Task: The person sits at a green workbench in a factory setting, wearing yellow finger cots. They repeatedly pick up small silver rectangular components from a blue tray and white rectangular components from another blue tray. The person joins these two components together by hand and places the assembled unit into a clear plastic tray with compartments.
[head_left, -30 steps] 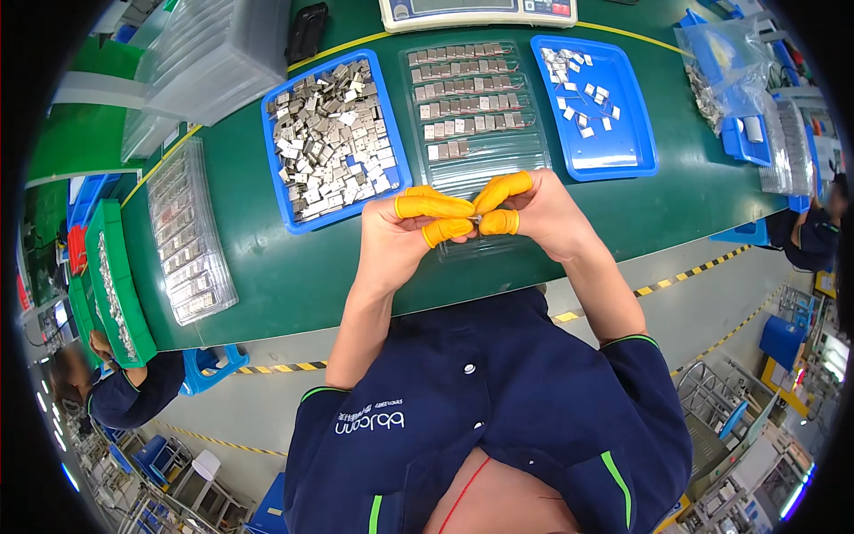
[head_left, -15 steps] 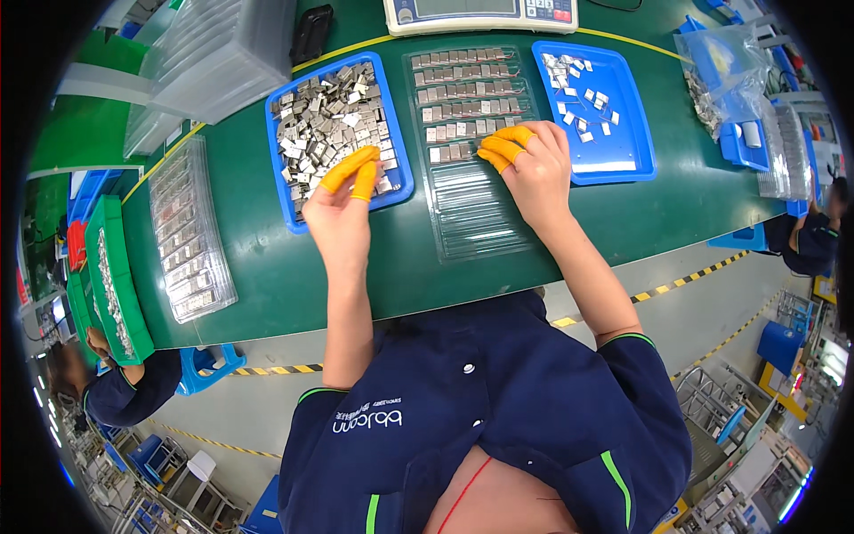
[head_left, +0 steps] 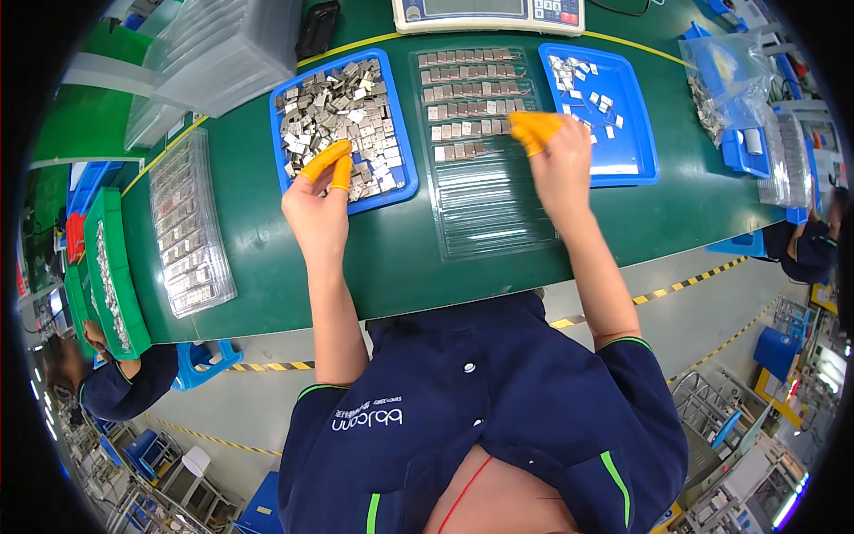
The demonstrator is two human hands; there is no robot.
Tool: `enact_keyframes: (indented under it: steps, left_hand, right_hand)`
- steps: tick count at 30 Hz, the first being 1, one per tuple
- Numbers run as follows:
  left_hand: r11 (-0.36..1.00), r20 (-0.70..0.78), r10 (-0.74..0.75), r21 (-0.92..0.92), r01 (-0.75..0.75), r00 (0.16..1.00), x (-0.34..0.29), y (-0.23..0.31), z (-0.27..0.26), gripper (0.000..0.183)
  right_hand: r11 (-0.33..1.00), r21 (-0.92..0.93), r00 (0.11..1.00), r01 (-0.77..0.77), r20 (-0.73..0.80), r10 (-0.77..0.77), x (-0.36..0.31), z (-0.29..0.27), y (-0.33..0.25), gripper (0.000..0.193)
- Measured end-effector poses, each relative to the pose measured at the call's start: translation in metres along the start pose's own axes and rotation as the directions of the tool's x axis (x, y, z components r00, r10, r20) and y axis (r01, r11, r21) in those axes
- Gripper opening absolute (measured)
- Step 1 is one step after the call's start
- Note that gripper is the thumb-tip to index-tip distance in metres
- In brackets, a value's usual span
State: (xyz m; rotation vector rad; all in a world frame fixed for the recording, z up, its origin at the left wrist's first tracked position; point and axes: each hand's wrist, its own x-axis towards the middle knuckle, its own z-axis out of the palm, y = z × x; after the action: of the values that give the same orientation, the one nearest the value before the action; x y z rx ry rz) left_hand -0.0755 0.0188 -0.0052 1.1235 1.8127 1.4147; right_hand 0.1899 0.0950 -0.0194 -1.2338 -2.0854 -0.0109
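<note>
- Metal pieces are heaped in the left blue tray, and more sit in rows in the clear tray, all on the green surface.
- Risks, closest first: that clear tray looks thin and light, so a wrist clipping its edge could shove the lot and shake the rows crooked.
- Bit further up, the nearest row, as far as I can see it, ends just left of the right fingertips. A finger dragging through there could tip a piece out of line.
- Heap on the left: small bits lying every which way, so imo two could come up together, or one could slip out of a covered fingertip.
- Pose now: left forearm comes up from the lower edge, left hand over the near part of its tray. Thumb and finger tips are close together over the heap, but can't tell if that grip has a piece in it.
- Right hand reaches a touch farther, knuckles up, at the clear tray's right edge and partly over the right blue tray in this view. Fingers look bunched and bent left; that grip hides its own tips, so no idea if it's pinching anything.
</note>
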Motion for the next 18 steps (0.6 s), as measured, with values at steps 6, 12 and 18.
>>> enact_keyframes:
  steps: [6, 12, 18]
  left_hand:
    - [0.713, 0.205, 0.285, 0.607, -0.350, 0.936, 0.001, -0.005, 0.006, 0.035]
    - [0.740, 0.203, 0.246, 0.592, -0.320, 0.948, 0.000, 0.000, 0.017, 0.025]
    - [0.726, 0.219, 0.213, 0.617, -0.304, 0.952, 0.003, -0.008, 0.019, 0.023]
  right_hand:
    - [0.984, -0.024, 0.974, -0.179, 0.138, 0.180, 0.037, 0.000, 0.072, 0.033]
    - [0.987, 0.053, 0.948, -0.155, 0.290, 0.133, 0.053, -0.001, 0.084, 0.035]
    - [0.953, -0.199, 0.910, -0.229, 0.304, 0.283, 0.041, -0.007, 0.101, 0.029]
